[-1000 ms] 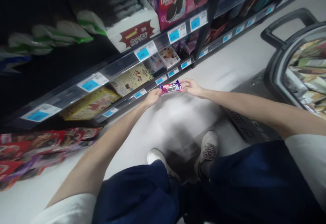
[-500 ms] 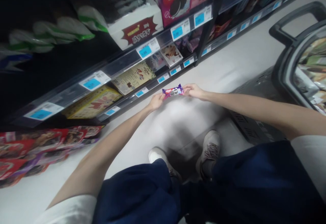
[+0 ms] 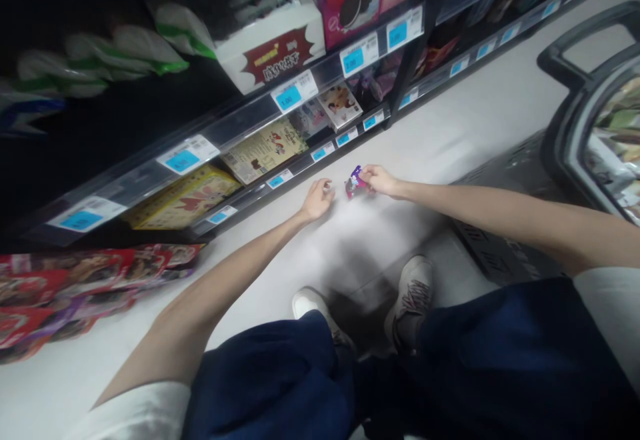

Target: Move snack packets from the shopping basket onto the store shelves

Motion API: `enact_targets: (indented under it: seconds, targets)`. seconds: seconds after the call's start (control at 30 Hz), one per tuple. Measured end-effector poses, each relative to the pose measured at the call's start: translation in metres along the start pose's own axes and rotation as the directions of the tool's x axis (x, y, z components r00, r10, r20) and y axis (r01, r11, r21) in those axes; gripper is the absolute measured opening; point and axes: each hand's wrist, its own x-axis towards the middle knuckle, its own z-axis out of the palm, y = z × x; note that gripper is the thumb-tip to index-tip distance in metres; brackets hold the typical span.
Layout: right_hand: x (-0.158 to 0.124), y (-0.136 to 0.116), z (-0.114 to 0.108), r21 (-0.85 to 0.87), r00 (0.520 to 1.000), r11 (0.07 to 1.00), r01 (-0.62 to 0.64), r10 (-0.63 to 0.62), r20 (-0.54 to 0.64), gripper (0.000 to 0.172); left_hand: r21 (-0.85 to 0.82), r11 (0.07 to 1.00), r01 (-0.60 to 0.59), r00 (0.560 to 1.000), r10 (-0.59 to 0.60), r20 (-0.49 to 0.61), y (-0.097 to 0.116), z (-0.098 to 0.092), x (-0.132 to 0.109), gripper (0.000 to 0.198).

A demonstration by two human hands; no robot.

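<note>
A small purple and pink nabati cookie packet [image 3: 353,183] is pinched by one end in my right hand [image 3: 379,180], tilted above the pale floor. Just left of it, my left hand [image 3: 317,199] is apart from the packet, fingers curved with a gap between them and nothing held. Up on the shelf stands a larger purple nabati box [image 3: 349,0] with the same cookie picture.
Along the left runs a dark shelf with price tags [image 3: 294,92], a white carton [image 3: 275,47] and a yellow box [image 3: 185,197]. Red packets [image 3: 100,287] hang at lower left. A grey basket with a dark handle [image 3: 560,73] stands at right.
My left hand has let go of the packet's left end and opened. The packet has turned from nearly level to tilted in my right hand.
</note>
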Motion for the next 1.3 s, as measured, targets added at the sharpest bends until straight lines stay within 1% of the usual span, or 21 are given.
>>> enact_targets:
  seconds: [0.1, 0.13, 0.17, 0.23, 0.3, 0.33, 0.4, 0.53, 0.63, 0.7, 0.77, 0.83, 0.87, 0.9, 0.93, 1.0, 1.03, 1.07, 1.1, 1.23, 1.3]
  targets:
    - [-0.008, -0.005, 0.008, 0.045, 1.0, 0.999, -0.027, 0.026, 0.015, 0.026, -0.036, 0.992, -0.12, 0.993, 0.121, 0.007, 0.011, 0.007, -0.002, 0.065]
    - [-0.012, -0.006, 0.012, 0.059, 0.999, 0.998, -0.03, 0.028, 0.033, 0.026, -0.046, 0.988, -0.145, 0.989, 0.145, 0.007, 0.015, 0.009, -0.002, 0.071]
    - [-0.015, -0.007, 0.015, 0.072, 0.998, 0.997, -0.029, 0.025, 0.055, 0.026, -0.056, 0.985, -0.162, 0.987, 0.162, 0.005, 0.019, 0.011, -0.003, 0.072]
    - [-0.021, -0.008, 0.023, 0.096, 0.994, 0.995, -0.018, 0.007, 0.105, 0.024, -0.074, 0.982, -0.173, 0.985, 0.174, 0.006, 0.025, 0.015, -0.005, 0.063]
    - [-0.025, -0.007, 0.028, 0.112, 0.988, 0.994, 0.002, -0.02, 0.153, 0.023, -0.096, 0.983, -0.158, 0.987, 0.161, 0.025, 0.028, 0.016, -0.008, 0.051]
    - [-0.026, -0.005, 0.029, 0.121, 0.984, 0.992, 0.017, -0.039, 0.175, 0.022, -0.108, 0.983, -0.146, 0.988, 0.151, 0.034, 0.028, 0.015, -0.009, 0.048]
    - [-0.027, -0.002, 0.029, 0.137, 0.975, 0.989, 0.047, -0.075, 0.211, 0.022, -0.121, 0.983, -0.14, 0.988, 0.146, 0.045, 0.027, 0.013, -0.011, 0.05]
    - [-0.03, 0.001, 0.029, 0.15, 0.963, 0.986, 0.078, -0.114, 0.246, 0.02, -0.084, 0.974, -0.209, 0.973, 0.216, 0.081, 0.028, 0.005, -0.011, 0.054]
    - [-0.03, 0.0, 0.032, 0.174, 0.96, 0.984, 0.048, -0.093, 0.264, 0.017, -0.048, 0.975, -0.217, 0.971, 0.221, 0.096, 0.032, 0.001, -0.01, 0.042]
    - [-0.025, 0.0, 0.032, 0.162, 0.975, 0.986, 0.031, -0.065, 0.211, 0.01, -0.087, 0.983, -0.161, 0.98, 0.17, 0.106, 0.033, 0.001, -0.01, 0.041]
    - [-0.018, 0.002, 0.028, 0.068, 0.997, 0.996, 0.063, -0.066, 0.05, 0.003, -0.233, 0.968, -0.092, 0.983, 0.126, 0.136, 0.032, 0.001, -0.012, 0.047]
    - [-0.012, 0.005, 0.019, -0.093, 0.987, 0.992, 0.087, -0.099, -0.127, 0.007, -0.428, 0.903, -0.036, 0.978, 0.121, 0.173, 0.03, 0.002, -0.014, 0.056]
    - [-0.01, 0.007, 0.013, -0.154, 0.98, 0.985, 0.073, -0.1, -0.17, 0.008, -0.511, 0.859, -0.014, 0.975, 0.125, 0.185, 0.029, 0.003, -0.014, 0.058]
    - [-0.009, 0.008, 0.007, -0.18, 0.984, 0.983, 0.04, -0.071, -0.166, 0.008, -0.577, 0.816, 0.008, 0.974, 0.125, 0.189, 0.027, 0.004, -0.015, 0.06]
    - [-0.008, 0.01, 0.002, -0.172, 0.993, 0.985, -0.005, -0.015, -0.115, 0.012, -0.624, 0.781, 0.029, 0.976, 0.114, 0.188, 0.026, 0.004, -0.016, 0.061]
    - [-0.01, 0.014, -0.007, -0.097, 0.994, 0.992, -0.086, 0.092, 0.058, 0.027, -0.674, 0.736, 0.062, 0.981, 0.078, 0.176, 0.026, 0.006, -0.016, 0.063]
    - [-0.011, 0.015, -0.01, -0.053, 0.984, 0.992, -0.111, 0.117, 0.132, 0.032, -0.685, 0.725, 0.073, 0.983, 0.062, 0.171, 0.026, 0.007, -0.016, 0.063]
    - [-0.013, 0.016, -0.011, -0.015, 0.976, 0.993, -0.119, 0.12, 0.181, 0.033, -0.69, 0.719, 0.081, 0.985, 0.049, 0.166, 0.026, 0.008, -0.016, 0.063]
    - [-0.014, 0.017, -0.013, 0.012, 0.973, 0.994, -0.111, 0.107, 0.204, 0.031, -0.69, 0.719, 0.085, 0.986, 0.038, 0.161, 0.027, 0.009, -0.016, 0.063]
    - [-0.015, 0.016, -0.015, 0.036, 0.979, 0.997, -0.069, 0.061, 0.196, 0.015, -0.656, 0.751, 0.074, 0.993, 0.006, 0.119, 0.028, 0.01, -0.013, 0.061]
    - [-0.015, 0.014, -0.018, 0.035, 0.982, 0.998, -0.047, 0.04, 0.187, 0.014, -0.612, 0.788, 0.071, 0.996, -0.017, 0.093, 0.027, 0.009, -0.012, 0.06]
